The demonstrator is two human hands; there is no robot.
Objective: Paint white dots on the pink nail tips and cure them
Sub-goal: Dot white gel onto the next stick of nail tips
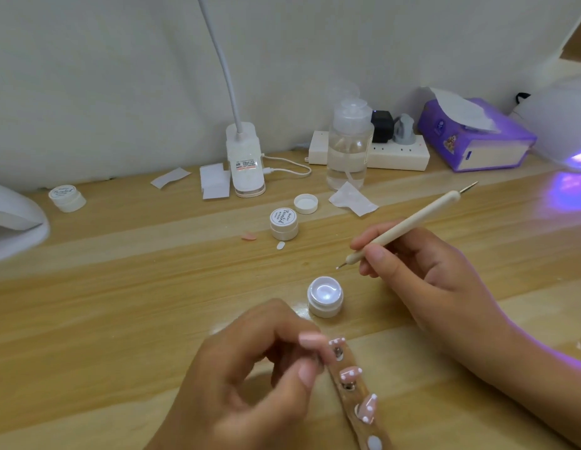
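Pinching a slim cream tool [402,225] pen-fashion, the right hand [422,271] has thumb & forefinger curled round its lower end. The fine metal point carries a white speck and hangs just above the table [120,287], near the open jar [325,295], touching nothing. That jar is round and squat, w/ glossy white gel inside.

The left hand [250,368], a bit blurred, has its fingers curled in, thumb & forefinger pinching the top end of a narrow wooden strip [349,396] that runs to the bottom edge. The pink tips [350,374] sit in a row along the strip on small metal studs — smooth, oval, dotted w/ raised white beads. The lowest one looks pale grey, not pink.

Farther back: a capped jar [283,224] w/ script on its lid, a loose white cap [305,203], a stray pink nail [249,236], a clear plastic bottle [349,147], and paper wipes [352,199]. At the far right a domed white lamp [561,125] glows violet onto the wood grain — beside it a purple tissue box [474,138].
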